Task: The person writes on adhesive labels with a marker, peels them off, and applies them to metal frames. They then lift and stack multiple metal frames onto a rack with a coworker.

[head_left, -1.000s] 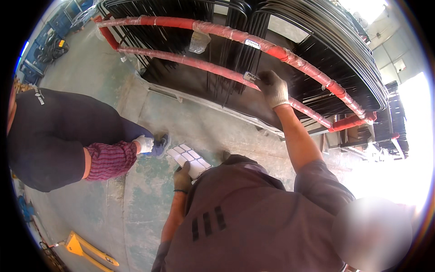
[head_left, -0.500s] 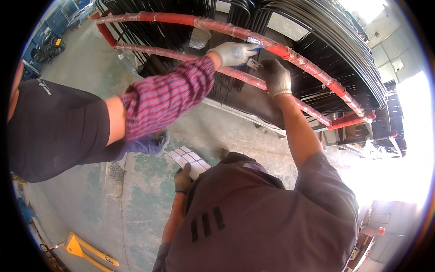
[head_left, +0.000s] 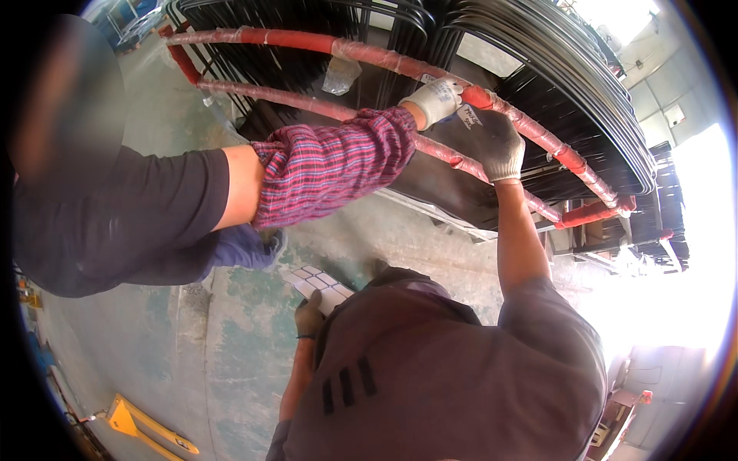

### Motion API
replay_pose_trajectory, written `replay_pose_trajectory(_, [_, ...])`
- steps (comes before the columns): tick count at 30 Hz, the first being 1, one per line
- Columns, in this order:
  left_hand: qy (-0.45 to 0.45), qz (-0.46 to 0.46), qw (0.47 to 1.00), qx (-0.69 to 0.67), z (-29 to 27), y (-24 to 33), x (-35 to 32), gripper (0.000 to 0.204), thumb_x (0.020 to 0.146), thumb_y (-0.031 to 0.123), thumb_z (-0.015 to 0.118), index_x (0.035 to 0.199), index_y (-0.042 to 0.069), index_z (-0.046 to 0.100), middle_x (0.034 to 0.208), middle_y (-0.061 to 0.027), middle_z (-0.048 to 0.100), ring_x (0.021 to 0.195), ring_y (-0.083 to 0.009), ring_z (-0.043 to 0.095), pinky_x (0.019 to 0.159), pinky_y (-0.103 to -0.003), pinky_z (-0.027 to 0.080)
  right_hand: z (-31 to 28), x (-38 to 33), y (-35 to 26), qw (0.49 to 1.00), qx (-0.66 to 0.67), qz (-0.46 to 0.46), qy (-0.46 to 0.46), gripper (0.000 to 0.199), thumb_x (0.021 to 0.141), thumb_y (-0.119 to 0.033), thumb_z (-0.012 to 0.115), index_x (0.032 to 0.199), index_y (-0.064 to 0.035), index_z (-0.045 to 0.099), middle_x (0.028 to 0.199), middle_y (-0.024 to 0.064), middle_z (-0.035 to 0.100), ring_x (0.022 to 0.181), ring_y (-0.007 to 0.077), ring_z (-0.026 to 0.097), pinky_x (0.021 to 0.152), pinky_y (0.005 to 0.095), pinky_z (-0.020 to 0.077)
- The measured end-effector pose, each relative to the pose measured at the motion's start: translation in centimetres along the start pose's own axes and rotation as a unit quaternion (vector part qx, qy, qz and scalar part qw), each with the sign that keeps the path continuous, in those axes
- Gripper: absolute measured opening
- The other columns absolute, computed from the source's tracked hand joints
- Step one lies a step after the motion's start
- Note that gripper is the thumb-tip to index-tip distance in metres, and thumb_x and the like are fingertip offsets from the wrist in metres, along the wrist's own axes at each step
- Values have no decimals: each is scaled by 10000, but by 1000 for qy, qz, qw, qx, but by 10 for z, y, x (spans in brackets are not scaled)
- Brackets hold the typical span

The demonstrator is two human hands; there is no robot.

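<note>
My left hand (head_left: 309,313), in a dark work glove, is closed on the edge of a white sheet of labels (head_left: 332,292) with dark-bordered boxes, held low beside my body. My right hand (head_left: 501,147), in a dark glove with a pale cuff, is raised at the rack. Its fingers pinch a small white label (head_left: 469,117) with dark writing, just below the upper red wrapped bar (head_left: 377,55). A co-worker's white-gloved hand (head_left: 435,101) touches that bar just left of my right hand. Another small white label (head_left: 428,78) shows partly behind the co-worker's fingers.
Behind the bars, the rack holds many bent black rods (head_left: 530,38). A lower red wrapped bar (head_left: 307,104) crosses its front. The co-worker's plaid sleeve (head_left: 334,165) reaches in from the left. A yellow pallet jack (head_left: 146,426) stands on the floor at lower left.
My right hand and its label have shifted right and slightly down. The co-worker's hand has moved right along the upper bar, and their body leans farther in. My left hand stays nearly still.
</note>
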State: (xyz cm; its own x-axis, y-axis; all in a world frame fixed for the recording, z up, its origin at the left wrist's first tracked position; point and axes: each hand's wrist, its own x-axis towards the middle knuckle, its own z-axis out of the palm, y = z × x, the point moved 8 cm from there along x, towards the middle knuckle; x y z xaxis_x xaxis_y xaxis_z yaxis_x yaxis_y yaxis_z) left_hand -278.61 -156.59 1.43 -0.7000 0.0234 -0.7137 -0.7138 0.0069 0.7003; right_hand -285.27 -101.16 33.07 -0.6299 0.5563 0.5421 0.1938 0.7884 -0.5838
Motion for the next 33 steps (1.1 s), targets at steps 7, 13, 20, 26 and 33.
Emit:
replay_pose_trajectory(7, [-11,19,1000,-2,9,17,-3,420,1078,333,713,1226,-55,773,1128,-108,810,950,-208,736,855,-369,567,-29,-13,26,979,142,38,138,311,894,-153,881,1175,-50,798,991,49,820,865,117,742,833,299,589])
replay_pose_trajectory(13, [0,6,999,-33,15,17,-2,373,1087,284,716,1184,-72,764,1076,-122,799,929,-224,751,805,-376,585,-40,-6,22,975,166,25,143,318,895,-140,878,1186,-46,794,929,23,784,817,84,689,808,275,571])
replay_pose_trajectory(20, [-6,18,1000,1,11,-1,9,422,1077,275,727,1274,-98,737,1159,-148,799,995,-233,758,868,-379,593,-27,-6,14,975,182,22,126,318,901,-111,876,1197,-35,786,974,38,808,863,80,713,825,265,575])
replay_pose_trajectory(26, [3,1,1000,23,14,-1,1,419,1074,277,729,1259,-99,743,1139,-143,803,985,-226,758,858,-375,586,11,16,-8,998,31,-61,13,347,923,-188,870,1245,-88,784,1056,119,837,962,203,814,880,341,618])
replay_pose_trajectory(33, [-1,14,1000,2,22,2,-6,406,1075,272,729,1249,-93,744,1116,-140,798,954,-235,754,829,-376,579,87,59,-16,994,20,-7,-111,612,949,-258,828,1519,-141,635,1107,129,830,1061,289,800,941,403,610])
